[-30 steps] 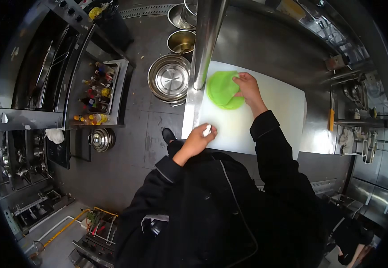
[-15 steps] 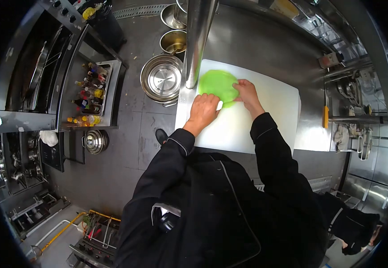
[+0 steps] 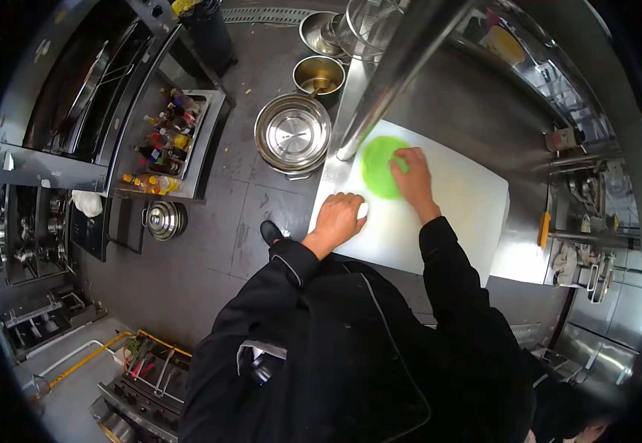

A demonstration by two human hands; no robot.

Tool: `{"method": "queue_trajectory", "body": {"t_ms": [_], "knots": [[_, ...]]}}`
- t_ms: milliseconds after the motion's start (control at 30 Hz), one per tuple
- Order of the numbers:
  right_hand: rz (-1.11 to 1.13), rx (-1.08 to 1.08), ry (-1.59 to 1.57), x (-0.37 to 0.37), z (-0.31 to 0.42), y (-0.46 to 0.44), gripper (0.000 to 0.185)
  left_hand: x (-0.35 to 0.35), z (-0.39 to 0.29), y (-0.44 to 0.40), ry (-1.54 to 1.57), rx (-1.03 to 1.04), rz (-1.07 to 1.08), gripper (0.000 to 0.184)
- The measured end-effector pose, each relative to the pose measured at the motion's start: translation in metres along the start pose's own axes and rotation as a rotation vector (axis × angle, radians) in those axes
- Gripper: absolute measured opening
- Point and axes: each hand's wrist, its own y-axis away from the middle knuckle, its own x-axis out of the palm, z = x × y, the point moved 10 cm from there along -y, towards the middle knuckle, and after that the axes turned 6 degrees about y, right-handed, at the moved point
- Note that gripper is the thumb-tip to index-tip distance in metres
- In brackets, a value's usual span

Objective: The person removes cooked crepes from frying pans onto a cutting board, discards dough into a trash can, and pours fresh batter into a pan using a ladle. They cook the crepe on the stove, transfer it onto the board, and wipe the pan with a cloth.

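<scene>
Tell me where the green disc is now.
In the head view, the green disc lies upper left on the board, by the pole and the right hand.

No text, brand, number or sign can be read with certainty. The bottles [image 3: 181, 141] at the left of the view bear coloured patches, perhaps labels (far too small to make out), and the dark marks on the bottom of the wide steel pan [image 3: 294, 136] are too blurred to tell as letters or figures.
</scene>
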Motion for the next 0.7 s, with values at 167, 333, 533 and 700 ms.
{"method": "queue_trajectory", "body": {"t_ms": [167,333,533,700], "knots": [[-0.037,-0.087,0.060,0.020,0.026,-0.028,0.025,-0.027,0.034,-0.006,0.113,-0.075,-0.052,0.033],[0.105,-0.206,0.247,0.031,0.025,-0.065,0.026,-0.019,0.061,-0.030,0.321,-0.331,0.093,0.040],[0.257,-0.183,0.227,0.037,0.024,-0.065,0.016,-0.015,0.062,-0.044,0.319,-0.327,0.045,0.037],[0.292,-0.277,0.110,0.027,0.032,-0.066,0.011,-0.026,0.043,-0.046,0.193,-0.191,-0.168,0.038]]}}
